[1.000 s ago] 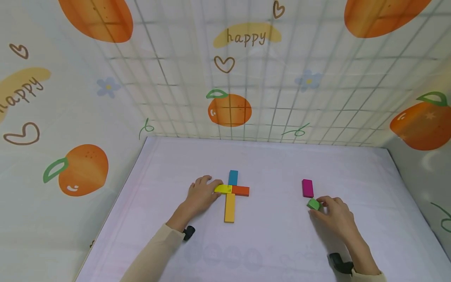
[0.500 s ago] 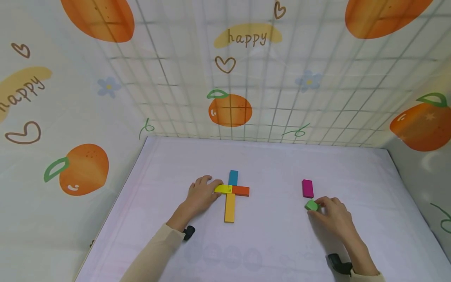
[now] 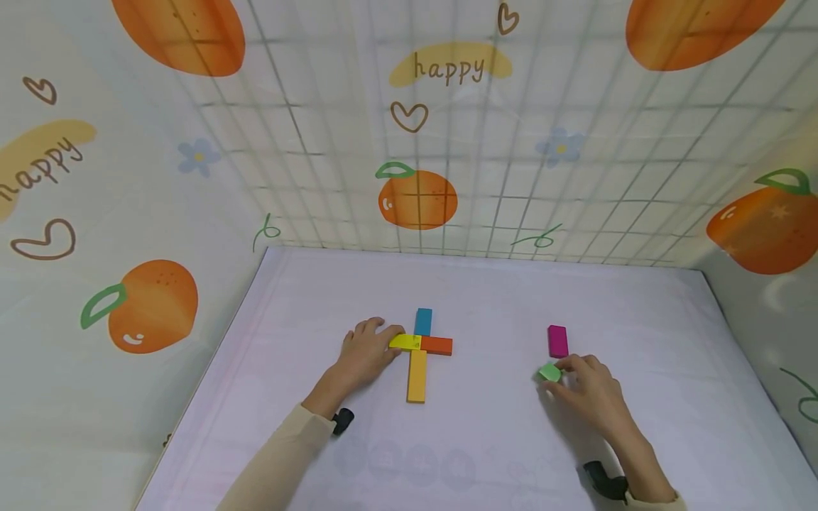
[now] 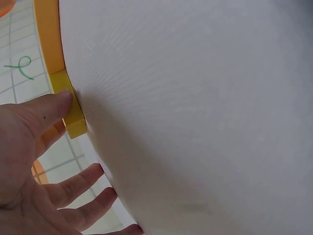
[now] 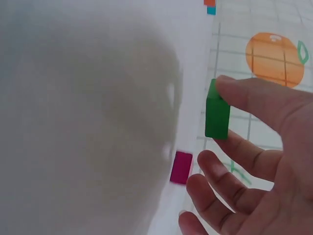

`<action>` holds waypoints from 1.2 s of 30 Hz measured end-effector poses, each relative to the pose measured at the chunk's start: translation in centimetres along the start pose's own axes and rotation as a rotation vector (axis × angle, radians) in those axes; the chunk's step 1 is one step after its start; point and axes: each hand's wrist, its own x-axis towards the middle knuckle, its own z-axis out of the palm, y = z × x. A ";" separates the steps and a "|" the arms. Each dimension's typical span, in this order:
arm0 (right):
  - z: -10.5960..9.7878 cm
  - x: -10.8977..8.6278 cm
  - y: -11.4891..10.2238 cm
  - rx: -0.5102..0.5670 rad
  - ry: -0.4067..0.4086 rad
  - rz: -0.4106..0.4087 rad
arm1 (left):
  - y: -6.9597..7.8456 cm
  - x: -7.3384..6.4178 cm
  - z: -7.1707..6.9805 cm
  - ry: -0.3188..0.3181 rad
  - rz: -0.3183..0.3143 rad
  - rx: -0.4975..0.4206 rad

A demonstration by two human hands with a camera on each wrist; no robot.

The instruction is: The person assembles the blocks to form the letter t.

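Your left hand [image 4: 24, 171] pinches the yellow block [image 4: 73, 110], thumb on its near face and index finger reaching behind. Its top end meets the amber block [image 4: 48, 36], which runs on out of sight. Your other three fingers are spread, their tips down by the bench [image 4: 205, 98], where a soft shadow falls. Beyond the bench's far edge you see the gridded wall [image 4: 22, 36], with a green squiggle [image 4: 22, 67] and a cut-off orange print [image 4: 6, 7].
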 end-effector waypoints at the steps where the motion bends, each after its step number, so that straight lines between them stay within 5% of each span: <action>1: 0.2 0.0 -0.2 0.006 0.003 -0.008 | 0.0 0.0 0.0 -0.001 -0.001 0.000; 23: 4.4 0.6 -5.7 0.070 0.020 -0.183 | 0.2 0.0 -0.2 -0.008 -0.006 -0.004; 36: 6.2 0.5 -9.2 0.068 -0.078 -0.155 | 0.2 -0.1 -0.3 -0.008 -0.010 -0.004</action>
